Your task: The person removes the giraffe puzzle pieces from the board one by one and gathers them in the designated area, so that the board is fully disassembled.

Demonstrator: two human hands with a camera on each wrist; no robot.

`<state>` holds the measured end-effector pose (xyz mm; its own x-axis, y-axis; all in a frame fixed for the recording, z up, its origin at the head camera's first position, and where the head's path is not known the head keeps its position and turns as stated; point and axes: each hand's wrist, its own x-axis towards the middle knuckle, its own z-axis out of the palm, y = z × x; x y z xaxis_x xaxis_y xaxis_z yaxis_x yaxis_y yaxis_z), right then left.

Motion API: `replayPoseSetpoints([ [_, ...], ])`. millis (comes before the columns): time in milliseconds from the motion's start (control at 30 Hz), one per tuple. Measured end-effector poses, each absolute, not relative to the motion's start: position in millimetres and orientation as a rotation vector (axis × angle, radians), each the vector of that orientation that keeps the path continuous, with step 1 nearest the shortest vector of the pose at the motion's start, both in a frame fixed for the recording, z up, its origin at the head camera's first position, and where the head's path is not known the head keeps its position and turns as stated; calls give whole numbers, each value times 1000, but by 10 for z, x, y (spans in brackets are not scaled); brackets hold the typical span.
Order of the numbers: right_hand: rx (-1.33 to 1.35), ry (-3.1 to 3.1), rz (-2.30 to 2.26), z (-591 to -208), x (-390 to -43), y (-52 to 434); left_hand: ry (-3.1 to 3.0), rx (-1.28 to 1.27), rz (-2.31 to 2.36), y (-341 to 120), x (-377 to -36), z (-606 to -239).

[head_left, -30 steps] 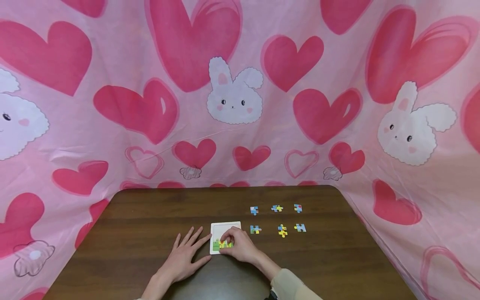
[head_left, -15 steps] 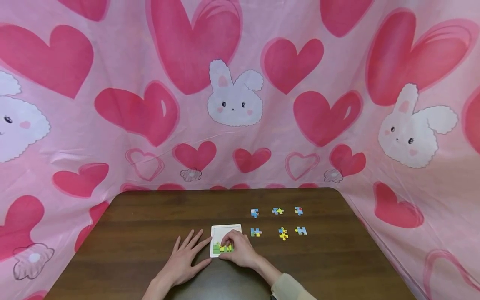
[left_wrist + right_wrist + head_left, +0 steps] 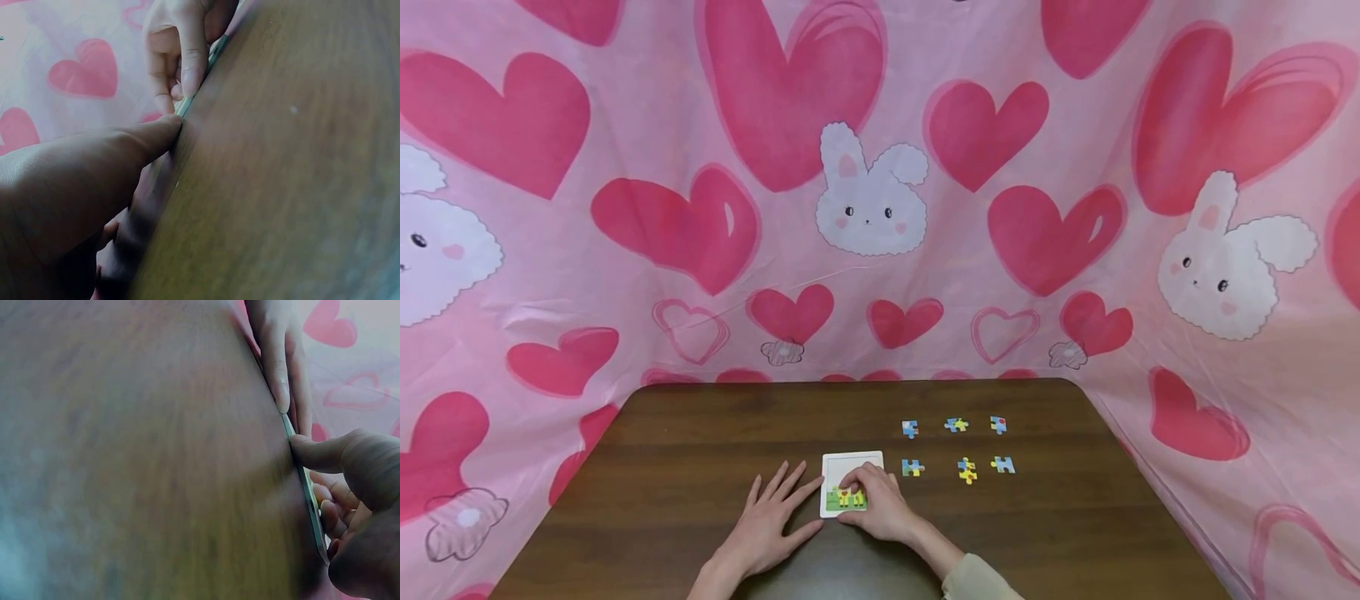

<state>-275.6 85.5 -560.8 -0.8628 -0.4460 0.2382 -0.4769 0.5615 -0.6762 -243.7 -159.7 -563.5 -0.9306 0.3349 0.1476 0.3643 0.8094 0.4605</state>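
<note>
A white puzzle board lies on the brown table, with a green and yellow row of pieces along its near side. My left hand lies flat with the fingers spread, and its thumb touches the board's left edge. My right hand sits on the board with curled fingers that hold a puzzle piece down. Its thumb is against the board's edge. The piece itself is mostly hidden under the fingers.
Several loose puzzle pieces lie in two rows to the right of the board, from a blue one to another blue one. A pink cloth with hearts and bunnies hangs around the table's far and side edges.
My right fingers have shifted slightly on the board, and more of the yellow and green row shows now. The left hand has stayed flat at the board's left edge.
</note>
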Motion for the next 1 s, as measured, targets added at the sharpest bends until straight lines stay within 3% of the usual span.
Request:
replayPoseSetpoints([
  [1000,757,-2677,1314,-5669,-2773,815,-2953,-567,-753,-1614,-2451,-5628],
])
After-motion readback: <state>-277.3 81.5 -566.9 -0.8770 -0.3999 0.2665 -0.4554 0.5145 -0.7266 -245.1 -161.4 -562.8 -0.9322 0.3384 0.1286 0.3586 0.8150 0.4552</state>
